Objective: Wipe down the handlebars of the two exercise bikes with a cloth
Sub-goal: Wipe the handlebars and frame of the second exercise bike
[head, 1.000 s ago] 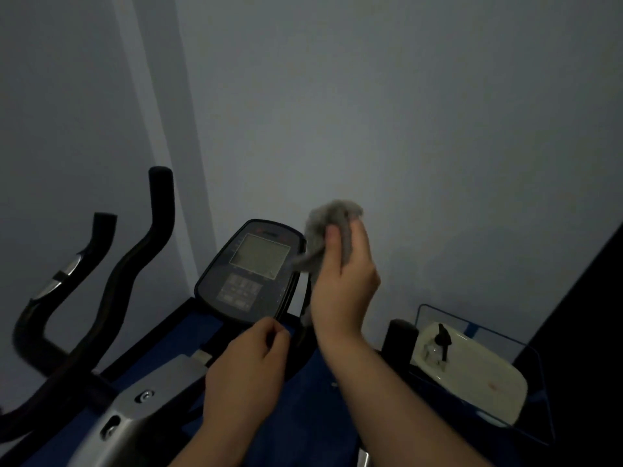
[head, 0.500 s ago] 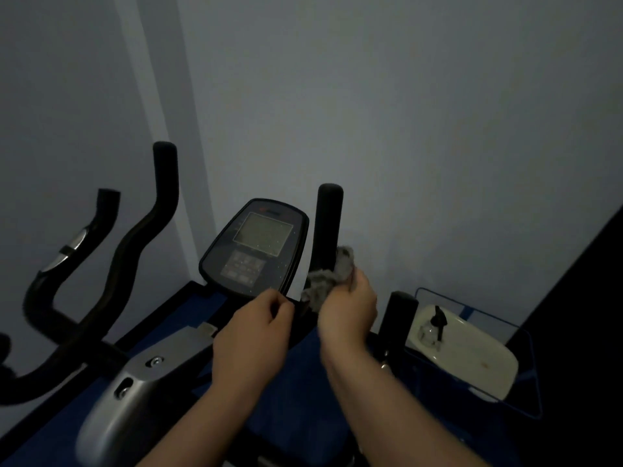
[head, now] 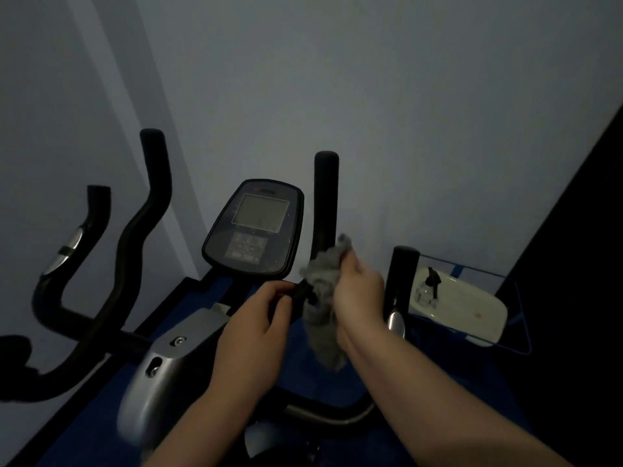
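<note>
An exercise bike stands before me in dim light, with a console between black handlebars. My right hand grips a grey cloth wrapped around the lower part of the right upright handlebar. The cloth's tail hangs down below the hand. My left hand holds the black bar just left of the cloth, fingers curled round it. The left upright handlebar and an outer curved grip with a silver sensor rise at the left.
A short black post with a silver sensor stands right of my right hand. Behind it a white tray holds a small spray bottle. A grey wall lies behind, blue floor below, a dark panel at the right.
My right hand slid the cloth down from the top of the right handlebar to its lower part. The left hand stayed on the bar near the console.
</note>
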Demonstrator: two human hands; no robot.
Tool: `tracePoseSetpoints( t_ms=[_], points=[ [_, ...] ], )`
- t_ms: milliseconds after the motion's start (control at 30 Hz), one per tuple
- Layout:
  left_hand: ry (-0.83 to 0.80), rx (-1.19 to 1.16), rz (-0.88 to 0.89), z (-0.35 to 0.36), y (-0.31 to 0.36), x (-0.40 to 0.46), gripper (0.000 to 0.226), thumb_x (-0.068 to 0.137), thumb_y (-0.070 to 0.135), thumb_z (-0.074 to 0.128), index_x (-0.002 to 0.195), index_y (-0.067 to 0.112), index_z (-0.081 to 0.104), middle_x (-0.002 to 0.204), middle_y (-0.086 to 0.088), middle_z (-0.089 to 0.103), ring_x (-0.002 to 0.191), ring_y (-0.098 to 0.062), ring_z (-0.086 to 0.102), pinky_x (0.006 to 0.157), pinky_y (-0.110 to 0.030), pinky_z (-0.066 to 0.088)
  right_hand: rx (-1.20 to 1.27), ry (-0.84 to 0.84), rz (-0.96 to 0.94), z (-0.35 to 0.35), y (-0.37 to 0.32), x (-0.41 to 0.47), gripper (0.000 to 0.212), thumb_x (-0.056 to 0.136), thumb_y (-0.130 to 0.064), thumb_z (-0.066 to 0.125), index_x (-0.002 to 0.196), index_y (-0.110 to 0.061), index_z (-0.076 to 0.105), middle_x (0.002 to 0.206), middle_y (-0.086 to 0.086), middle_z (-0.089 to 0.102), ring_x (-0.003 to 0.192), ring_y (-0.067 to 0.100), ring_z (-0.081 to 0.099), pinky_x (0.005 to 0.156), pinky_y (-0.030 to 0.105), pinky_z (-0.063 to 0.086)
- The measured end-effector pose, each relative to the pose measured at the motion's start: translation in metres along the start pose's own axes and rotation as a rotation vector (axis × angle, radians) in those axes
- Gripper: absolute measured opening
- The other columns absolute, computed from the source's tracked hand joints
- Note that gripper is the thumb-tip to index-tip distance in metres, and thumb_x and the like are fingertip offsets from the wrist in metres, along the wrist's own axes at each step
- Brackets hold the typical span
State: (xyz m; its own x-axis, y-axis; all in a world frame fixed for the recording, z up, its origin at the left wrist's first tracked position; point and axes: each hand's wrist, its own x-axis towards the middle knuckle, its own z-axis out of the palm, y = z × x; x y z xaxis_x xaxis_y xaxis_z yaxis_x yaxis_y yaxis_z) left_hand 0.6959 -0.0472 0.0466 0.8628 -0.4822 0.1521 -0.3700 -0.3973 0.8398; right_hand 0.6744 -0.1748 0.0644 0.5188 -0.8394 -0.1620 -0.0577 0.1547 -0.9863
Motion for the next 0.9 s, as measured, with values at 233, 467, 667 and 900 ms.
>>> tracePoseSetpoints(
  t_ms=[233, 467, 667, 900],
  points=[
    [0.021, -0.074, 0.022, -0.003, -0.005, -0.012, 0.024, 0.093, 0.036, 0.046, 0.110, 0.049, 0.057, 0.105, 0.024, 0.065, 0.097, 0.007, 0.059, 0.081, -0.023, 0.048, -0.125, -0.020, 0.006, 0.004, 0.027, -0.039, 0.035, 0.100, -0.035, 0.038, 0.097, -0.011, 0.064, 0.090, 0.005, 0.067, 0.080, 0.015, 0.063, 0.058, 0.023, 0.045],
    [0.082, -0.093, 0.002, -0.002, -0.012, -0.011, 0.021, 0.094, 0.030, 0.050, 0.104, 0.044, 0.061, 0.092, 0.030, 0.065, 0.089, 0.009, 0.061, 0.075, -0.024, 0.048, -0.368, 0.067, -0.698, -0.027, -0.024, -0.020, 0.019, 0.095, -0.025, 0.052, 0.103, -0.013, 0.063, 0.104, -0.002, 0.048, 0.091, 0.000, 0.048, 0.080, 0.008, 0.042],
    [0.101, -0.008, -0.029, -0.001, -0.008, -0.014, 0.021, 0.093, 0.037, 0.047, 0.109, 0.045, 0.057, 0.096, 0.025, 0.065, 0.091, 0.003, 0.060, 0.075, -0.025, 0.048, -0.987, -0.014, -1.432, 0.010, -0.092, 0.038, 0.018, 0.085, -0.009, 0.061, 0.102, -0.012, 0.064, 0.104, 0.006, 0.060, 0.083, 0.020, 0.057, 0.053, 0.026, 0.046],
    [0.121, 0.016, -0.048, 0.000, -0.005, -0.016, 0.018, 0.093, 0.041, 0.043, 0.106, 0.045, 0.056, 0.084, 0.019, 0.061, 0.074, 0.006, 0.056, 0.056, -0.013, 0.034, -1.347, -0.328, -1.399, -0.007, -0.070, 0.045, 0.016, 0.089, -0.023, 0.063, 0.096, -0.010, 0.069, 0.119, 0.001, 0.061, 0.074, 0.025, 0.065, 0.055, 0.032, 0.054]
  ],
)
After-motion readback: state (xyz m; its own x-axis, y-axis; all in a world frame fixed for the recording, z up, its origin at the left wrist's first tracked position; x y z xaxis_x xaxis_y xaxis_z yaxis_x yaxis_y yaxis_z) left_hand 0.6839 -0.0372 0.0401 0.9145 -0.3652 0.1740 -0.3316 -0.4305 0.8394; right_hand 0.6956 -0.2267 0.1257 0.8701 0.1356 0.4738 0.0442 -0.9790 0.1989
